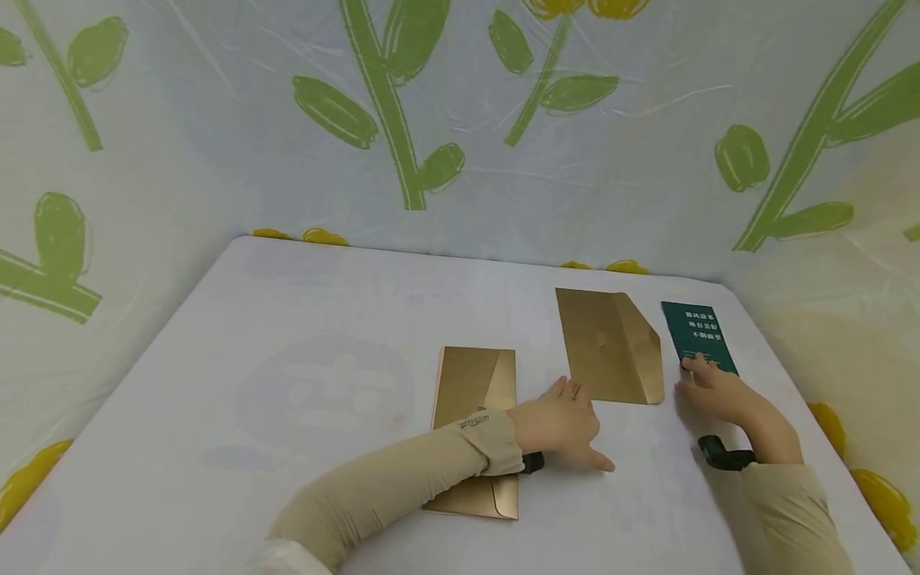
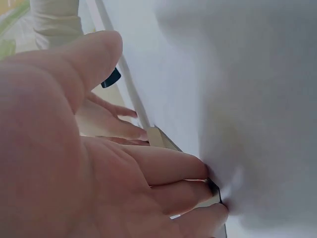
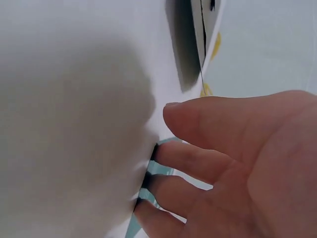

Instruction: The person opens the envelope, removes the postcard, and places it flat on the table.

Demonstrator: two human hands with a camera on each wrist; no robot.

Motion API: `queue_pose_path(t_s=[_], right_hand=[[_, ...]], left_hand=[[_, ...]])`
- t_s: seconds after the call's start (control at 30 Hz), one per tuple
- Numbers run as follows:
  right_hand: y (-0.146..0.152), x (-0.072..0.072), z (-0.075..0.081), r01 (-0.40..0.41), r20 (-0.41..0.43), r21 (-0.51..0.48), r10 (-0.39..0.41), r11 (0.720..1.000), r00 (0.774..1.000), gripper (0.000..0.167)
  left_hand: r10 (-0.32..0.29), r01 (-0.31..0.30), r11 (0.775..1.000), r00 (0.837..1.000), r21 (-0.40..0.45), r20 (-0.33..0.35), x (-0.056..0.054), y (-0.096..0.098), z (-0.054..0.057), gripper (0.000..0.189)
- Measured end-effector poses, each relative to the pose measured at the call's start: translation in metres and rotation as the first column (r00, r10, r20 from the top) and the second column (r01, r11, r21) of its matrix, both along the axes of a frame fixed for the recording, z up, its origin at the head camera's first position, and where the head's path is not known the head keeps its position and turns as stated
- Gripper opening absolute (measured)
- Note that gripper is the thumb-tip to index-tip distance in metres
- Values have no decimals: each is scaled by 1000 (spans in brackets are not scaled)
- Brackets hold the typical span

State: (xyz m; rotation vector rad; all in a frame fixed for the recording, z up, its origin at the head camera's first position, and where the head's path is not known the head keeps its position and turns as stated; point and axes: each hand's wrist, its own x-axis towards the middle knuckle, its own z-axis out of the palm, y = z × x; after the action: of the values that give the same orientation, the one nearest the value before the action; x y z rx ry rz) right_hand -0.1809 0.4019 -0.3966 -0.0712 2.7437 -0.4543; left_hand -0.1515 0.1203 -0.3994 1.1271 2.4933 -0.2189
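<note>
A flat gold envelope [image 1: 596, 343] with its pointed flap unfolded to the right lies on the table. At its near left corner are the fingertips of my left hand [image 1: 564, 427], the thumb spread out toward the right. In the left wrist view the left fingers [image 2: 171, 166] are extended, tips right at the envelope's edge. A dark green card [image 1: 691, 323] with white printed characters lies to the envelope's right. My right hand [image 1: 726, 399] touches its near end. The right wrist view has the right fingers [image 3: 190, 161] gently bent on the card, the thumb apart.
A second gold envelope [image 1: 470, 379], flap folded over, lies partly under my left forearm [image 1: 402, 471]. The white table [image 1: 216, 383] bears a faint printed pattern. Behind and at both sides hangs a curtain [image 1: 251, 160] with green leaves and yellow flowers.
</note>
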Motion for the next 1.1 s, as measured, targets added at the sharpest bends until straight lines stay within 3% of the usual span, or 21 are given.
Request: queue_pose_path(t_s=[0.1, 0.23, 0.37, 0.5, 0.7, 0.87, 1.1], right_hand=[[6, -4, 0, 20, -18, -17, -20, 1000, 1000, 62], [7, -6, 4, 31, -8, -16, -31, 999, 999, 64], [6, -3, 11, 15, 3, 40, -15, 999, 1000, 66], [5, 0, 15, 1, 35, 77, -4, 997, 999, 65], [11, -2, 7, 11, 45, 50, -13, 999, 999, 67], [19, -7, 1, 34, 46, 24, -35, 999, 998, 70], [27, -8, -1, 56, 68, 18, -57, 998, 996, 74]], left_hand=[[4, -5, 1000, 1000, 22, 31, -9, 8, -1, 72], [-5, 3, 1000, 999, 28, 47, -17, 14, -5, 82], [10, -10, 1000, 1000, 2, 27, -17, 12, -7, 96], [42, -43, 999, 999, 17, 27, -19, 8, -5, 95], [42, -43, 999, 997, 22, 67, -26, 9, -5, 96], [58, -60, 998, 994, 23, 94, -34, 23, -15, 100], [60, -64, 997, 996, 52, 67, -33, 29, -9, 98]])
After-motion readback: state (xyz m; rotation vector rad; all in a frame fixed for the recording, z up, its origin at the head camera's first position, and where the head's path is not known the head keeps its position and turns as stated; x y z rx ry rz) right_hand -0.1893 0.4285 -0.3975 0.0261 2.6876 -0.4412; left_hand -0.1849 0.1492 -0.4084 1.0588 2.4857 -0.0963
